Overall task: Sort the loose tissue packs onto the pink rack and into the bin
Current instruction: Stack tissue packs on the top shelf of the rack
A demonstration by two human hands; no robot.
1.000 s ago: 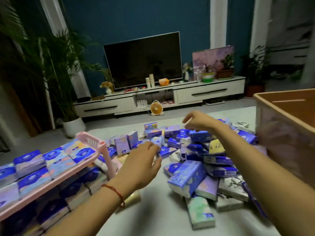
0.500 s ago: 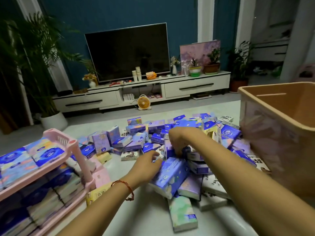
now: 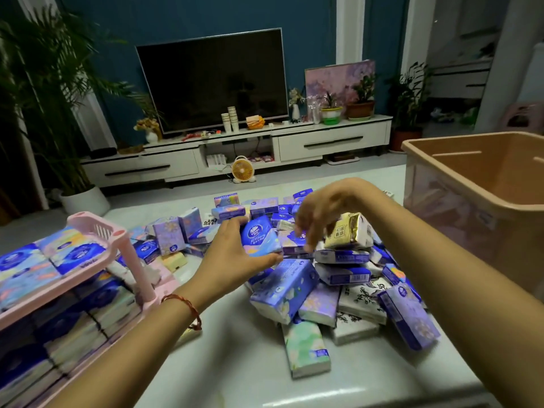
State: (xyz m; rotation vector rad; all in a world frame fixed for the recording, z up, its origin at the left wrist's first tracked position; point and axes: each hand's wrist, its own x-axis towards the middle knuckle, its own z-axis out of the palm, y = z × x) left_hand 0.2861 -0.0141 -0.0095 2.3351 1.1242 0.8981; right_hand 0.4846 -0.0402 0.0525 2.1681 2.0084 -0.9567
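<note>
Head view of sorting in progress. The left hand (image 3: 235,260) has thumb and fingers curled round a blue tissue pack (image 3: 260,237), held upright just above the near edge of the heap. A red cord bracelet (image 3: 188,307) circles its wrist.

The right hand (image 3: 321,213) is raised just right of the left, fingers curled downward. It appears to pinch a gold-and-white pack (image 3: 348,231), which sits tilted against the fingers above the heap. Motion blur leaves the exact grip unclear.

Containers:
- **Pink rack** (image 3: 134,260): stands left of the left forearm. Its top shelf carries blue packs lying flat side by side, and the shelf below holds packs stacked in close rows.
- **Tan bin** (image 3: 471,148): stands right of the right forearm with its mouth open upward. Its near wall is translucent and shows only blurred shapes, so what lies inside cannot be told.

The loose tissue packs (image 3: 282,290), mostly blue and purple with a few white and one green, lie heaped on the pale table (image 3: 235,366). The heap sits under and beyond both hands, between rack and bin. A few packs lie just beside the rack's foot, left of the left hand.
</note>
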